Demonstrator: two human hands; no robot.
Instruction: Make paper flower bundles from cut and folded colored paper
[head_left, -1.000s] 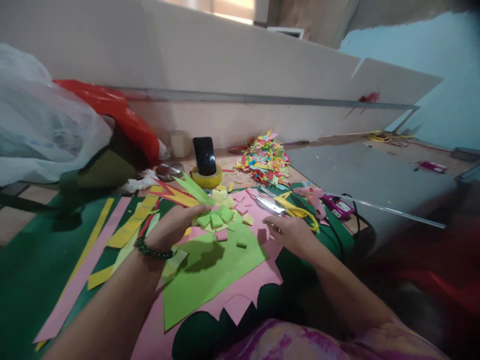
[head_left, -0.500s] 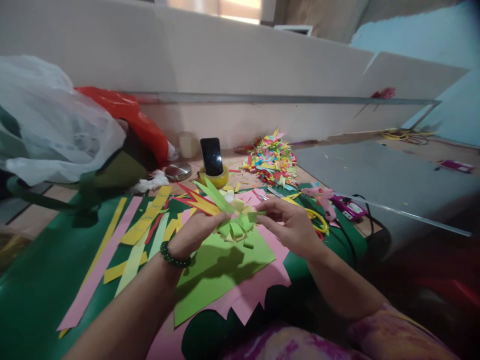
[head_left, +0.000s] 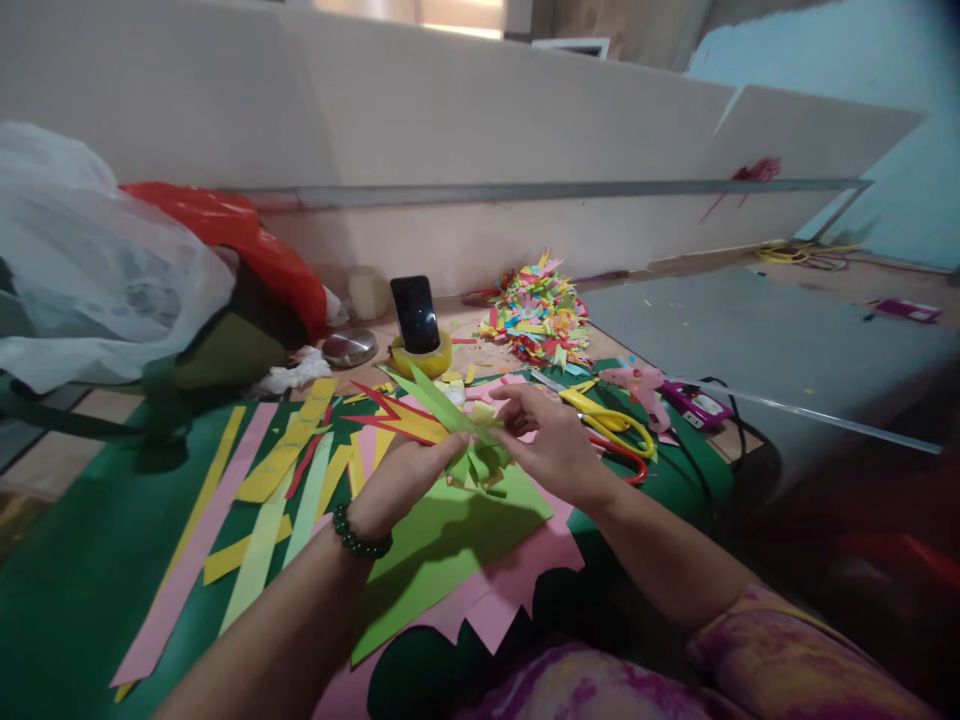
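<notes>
Your left hand (head_left: 411,472) pinches the green paper cluster (head_left: 484,462) above the far edge of the light-green sheet (head_left: 450,575) on the dark-green surface (head_left: 67,560), while your right hand (head_left: 555,440) curves at its right side, whether pinching I cannot tell.

1. Paper strips (head_left: 202,540) are lying on the tablecloth (head_left: 67,590), left of the paper sheets (head_left: 450,560).
2. A paper cluster (head_left: 491,463) is sitting between the left hand (head_left: 409,480) and right hand (head_left: 559,440).
3. Behind, a phone (head_left: 415,315) is standing at a tape roll (head_left: 427,361), left of the scrap pile (head_left: 540,312).
4. Scissors (head_left: 592,404) are lying beside the right hand, left of a glue gun (head_left: 646,384).
</notes>
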